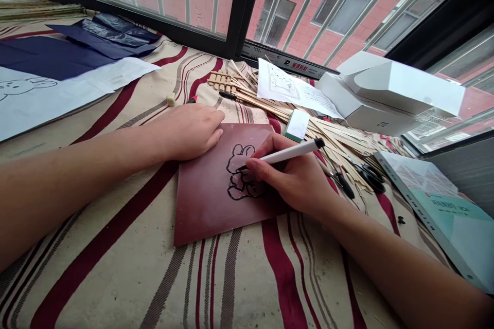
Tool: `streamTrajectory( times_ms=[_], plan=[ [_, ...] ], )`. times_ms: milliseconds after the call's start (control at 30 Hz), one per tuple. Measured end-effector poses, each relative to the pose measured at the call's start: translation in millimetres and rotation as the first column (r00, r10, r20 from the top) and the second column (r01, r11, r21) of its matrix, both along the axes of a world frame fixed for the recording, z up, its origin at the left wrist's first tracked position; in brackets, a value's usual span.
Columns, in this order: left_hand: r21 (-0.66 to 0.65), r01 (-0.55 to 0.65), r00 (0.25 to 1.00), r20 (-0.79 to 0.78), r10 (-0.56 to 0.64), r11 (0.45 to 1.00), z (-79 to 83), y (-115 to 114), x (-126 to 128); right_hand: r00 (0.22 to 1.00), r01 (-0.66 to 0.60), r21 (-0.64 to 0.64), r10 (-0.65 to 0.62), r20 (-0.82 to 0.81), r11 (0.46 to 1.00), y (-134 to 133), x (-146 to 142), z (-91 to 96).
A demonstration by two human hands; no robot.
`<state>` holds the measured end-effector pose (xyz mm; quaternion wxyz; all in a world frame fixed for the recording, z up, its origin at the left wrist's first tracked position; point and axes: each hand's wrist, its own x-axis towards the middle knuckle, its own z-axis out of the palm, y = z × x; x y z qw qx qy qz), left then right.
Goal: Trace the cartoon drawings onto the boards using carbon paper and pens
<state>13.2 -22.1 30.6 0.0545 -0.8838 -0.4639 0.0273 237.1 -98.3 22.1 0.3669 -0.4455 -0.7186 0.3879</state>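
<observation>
My right hand grips a white marker with a black end. Its tip is against a reddish-brown square board, among thick black outlines of a cartoon figure with rounded ears. At the board's far left corner, my left hand bears down with its fingers curled and the thumb on the surface. Some of those fingertips are hidden from view. Just beyond this hand lies a small red-and-black object, partly covered, beside a small pale block.
Thin wooden strips, a green-and-white block, a drawing sheet and black-handled scissors lie beyond my right hand. A white box stands near the window; a book is at right. Dark blue sheets and white paper spread left.
</observation>
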Motion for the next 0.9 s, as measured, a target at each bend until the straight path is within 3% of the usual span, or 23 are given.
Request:
streamTrajectory(
  times_ms=[333,533,733,900],
  plan=[
    [0.009,-0.004,1.0,0.002,0.004,1.0,-0.4,-0.1,-0.7,0.999,-0.046,-0.02,0.046,-0.024,0.999,-0.7,2.3,-0.7],
    [0.007,-0.005,1.0,0.007,0.005,1.0,-1.0,0.4,-1.4,0.999,0.038,-0.016,-0.039,-0.02,0.999,-1.2,0.4,1.5],
    [0.009,0.003,1.0,0.012,-0.004,1.0,-1.9,1.1,-1.5,1.0,0.015,0.019,-0.016,0.015,1.0,0.1,0.9,-0.4],
    [0.008,0.002,0.999,0.042,-0.002,1.0,-3.8,1.9,-2.2,1.0,-0.005,-0.022,0.005,0.005,1.0,-1.5,1.9,0.9]
  ],
)
